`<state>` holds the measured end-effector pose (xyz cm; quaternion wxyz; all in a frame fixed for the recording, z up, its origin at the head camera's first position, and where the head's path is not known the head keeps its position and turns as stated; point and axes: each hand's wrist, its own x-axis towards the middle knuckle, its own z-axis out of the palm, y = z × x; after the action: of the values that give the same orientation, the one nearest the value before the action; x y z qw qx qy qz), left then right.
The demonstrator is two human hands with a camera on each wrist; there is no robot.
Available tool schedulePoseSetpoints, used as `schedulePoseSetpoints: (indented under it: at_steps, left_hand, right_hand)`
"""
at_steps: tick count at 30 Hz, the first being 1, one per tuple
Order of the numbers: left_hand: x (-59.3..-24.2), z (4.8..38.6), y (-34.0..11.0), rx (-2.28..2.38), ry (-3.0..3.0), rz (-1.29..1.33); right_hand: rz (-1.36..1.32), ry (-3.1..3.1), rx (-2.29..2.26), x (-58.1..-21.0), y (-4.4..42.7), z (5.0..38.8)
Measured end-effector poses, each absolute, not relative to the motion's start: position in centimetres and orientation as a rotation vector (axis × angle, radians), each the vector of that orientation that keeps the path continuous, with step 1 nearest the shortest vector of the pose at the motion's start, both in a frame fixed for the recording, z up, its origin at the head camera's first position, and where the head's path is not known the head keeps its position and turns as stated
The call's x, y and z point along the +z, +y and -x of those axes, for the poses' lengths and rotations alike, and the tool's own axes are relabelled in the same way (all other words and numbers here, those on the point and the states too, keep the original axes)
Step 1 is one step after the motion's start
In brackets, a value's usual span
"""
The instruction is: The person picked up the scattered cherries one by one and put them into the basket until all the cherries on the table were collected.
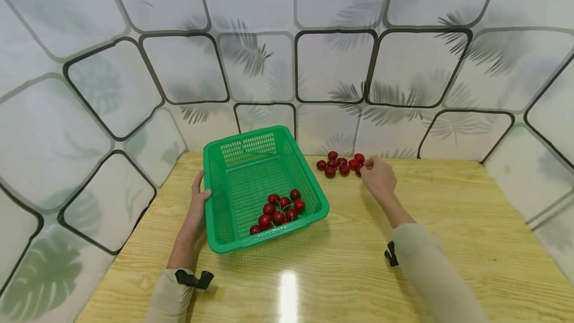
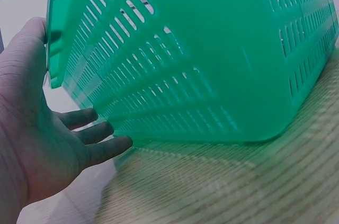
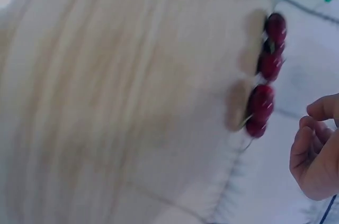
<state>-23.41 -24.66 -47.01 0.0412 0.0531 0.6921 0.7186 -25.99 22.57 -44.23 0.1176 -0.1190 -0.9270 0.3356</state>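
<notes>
A green basket (image 1: pixel 269 233) with dark red cherries (image 1: pixel 278 217) gathered in its near right part is left of centre. At its left side, my left hand (image 1: pixel 195 213) has the thumb by the rim; the left wrist view shows the hand's other fingers (image 2: pixel 90 134) fairly straight along the slotted wall (image 2: pixel 212 49). Several loose cherries (image 1: pixel 332 163) lie at the table's back, right of the basket. My right hand (image 1: pixel 379 178) has its fingertips at the rightmost ones. In the right wrist view that hand (image 3: pixel 320 155) is partly curled beside the cherries (image 3: pixel 262 102); whether it pinches a stem is unclear.
The light wooden table (image 1: pixel 341 263) meets a patterned backdrop (image 1: pixel 336 64) just behind the loose cherries. More backdrop rises on the left and right sides. Black straps (image 1: pixel 194 279) are on both wrists.
</notes>
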Motion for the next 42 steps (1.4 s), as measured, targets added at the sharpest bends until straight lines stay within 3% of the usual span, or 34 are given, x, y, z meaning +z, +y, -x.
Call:
schedulePoseSetpoints:
  at_steps: [8,22,42]
  left_hand:
    - [-47.1,23.4,-24.7,2.208,2.118,-0.15]
    - [-47.3,23.5,-24.6,2.223,2.1,-0.144]
    - [-47.0,23.4,-24.6,2.233,2.117,-0.157]
  right_hand:
    - [0.23,-2.983,0.943,-46.5,26.4,25.5]
    - [0.013,-3.058,0.817,-47.5,26.0,26.1]
    - [0.119,-3.047,0.858,-47.4,26.0,26.5]
